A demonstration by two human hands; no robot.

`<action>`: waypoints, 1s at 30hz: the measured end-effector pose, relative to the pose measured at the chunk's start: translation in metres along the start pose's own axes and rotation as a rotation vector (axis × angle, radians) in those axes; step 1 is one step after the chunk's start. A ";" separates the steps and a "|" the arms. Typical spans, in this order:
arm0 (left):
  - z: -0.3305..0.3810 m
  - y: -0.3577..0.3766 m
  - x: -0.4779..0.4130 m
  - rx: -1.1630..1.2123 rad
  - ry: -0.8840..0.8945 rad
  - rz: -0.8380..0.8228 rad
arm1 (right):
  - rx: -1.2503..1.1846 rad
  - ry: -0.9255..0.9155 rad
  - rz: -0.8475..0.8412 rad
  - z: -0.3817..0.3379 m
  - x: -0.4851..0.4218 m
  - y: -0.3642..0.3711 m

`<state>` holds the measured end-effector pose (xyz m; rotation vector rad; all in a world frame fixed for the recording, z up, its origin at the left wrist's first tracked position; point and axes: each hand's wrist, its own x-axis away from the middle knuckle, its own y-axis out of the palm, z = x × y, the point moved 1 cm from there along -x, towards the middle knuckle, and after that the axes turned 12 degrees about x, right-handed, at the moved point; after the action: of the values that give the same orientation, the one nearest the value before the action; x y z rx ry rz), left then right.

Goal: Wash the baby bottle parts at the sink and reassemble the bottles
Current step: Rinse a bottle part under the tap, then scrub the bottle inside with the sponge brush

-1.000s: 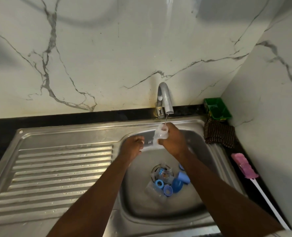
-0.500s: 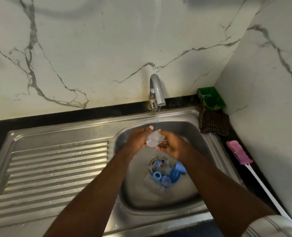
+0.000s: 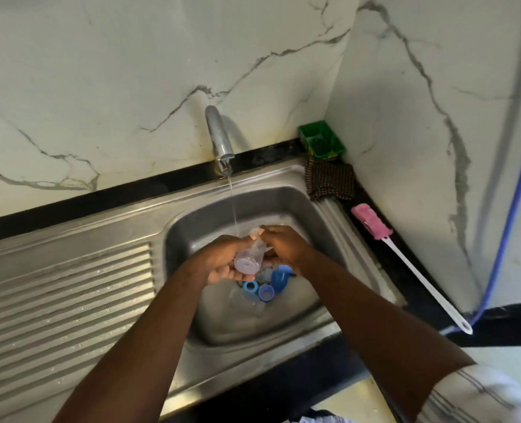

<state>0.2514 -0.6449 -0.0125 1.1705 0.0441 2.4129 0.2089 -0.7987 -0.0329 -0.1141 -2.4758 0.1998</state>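
Hands point(image 3: 219, 261) grip bottle point(image 3: 248, 259) mid-basin, clear of sink point(image 3: 176, 230) walls.

Clear bottle point(image 3: 251, 255) in both hands under running tap point(image 3: 219, 138)

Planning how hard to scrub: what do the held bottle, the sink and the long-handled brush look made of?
Baby bottle: probably plastic, translucent and slightly cloudy, with a moulded base. Sink: brushed stainless steel, dull reflections, pressed drainer ribs. Bottle brush: glossy white plastic handle; pink head looks like sponge or fabric, unclear which.
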 end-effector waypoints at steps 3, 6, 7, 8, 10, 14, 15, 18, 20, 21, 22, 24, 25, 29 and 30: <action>-0.013 0.016 -0.003 0.039 0.053 -0.013 | 0.457 -0.030 0.152 0.009 0.013 -0.024; -0.020 0.027 -0.005 0.132 0.081 -0.011 | 0.748 -0.098 0.418 0.024 0.029 -0.058; -0.024 0.038 -0.003 0.136 0.075 -0.033 | 0.773 -0.118 0.537 0.036 0.044 -0.078; -0.027 0.044 -0.003 0.131 0.070 -0.046 | 0.811 -0.111 0.638 0.045 0.054 -0.095; -0.033 0.053 -0.003 0.117 0.069 -0.069 | 0.873 -0.059 0.802 0.060 0.075 -0.129; -0.042 0.059 -0.002 0.095 0.078 -0.082 | 1.011 0.162 0.915 0.081 0.101 -0.169; -0.043 0.060 -0.002 0.094 0.087 -0.081 | 1.053 0.205 0.901 0.086 0.103 -0.173; -0.046 0.061 0.001 0.088 0.093 -0.071 | 1.104 0.278 0.859 0.091 0.103 -0.181; -0.045 0.057 0.005 0.082 0.100 -0.069 | 1.129 0.276 0.828 0.096 0.099 -0.185; -0.045 0.057 0.007 0.082 0.105 -0.079 | 1.130 0.280 0.822 0.099 0.099 -0.188; -0.045 0.055 0.009 0.088 0.115 -0.082 | 1.128 0.278 0.811 0.099 0.099 -0.190; -0.044 0.047 0.014 0.125 0.140 -0.072 | 1.123 0.276 0.806 0.099 0.096 -0.193; -0.044 0.042 0.017 0.147 0.148 -0.067 | 1.123 0.274 0.807 0.099 0.095 -0.194; -0.042 0.028 0.028 0.244 0.145 -0.070 | 1.116 0.123 0.876 0.097 0.096 -0.191; -0.039 0.022 0.032 0.289 0.148 -0.075 | 1.084 0.062 0.881 0.093 0.094 -0.187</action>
<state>0.1964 -0.6450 -0.0087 1.0832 0.4888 2.4789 0.0713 -0.9814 -0.0172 -0.6957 -1.7756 1.7778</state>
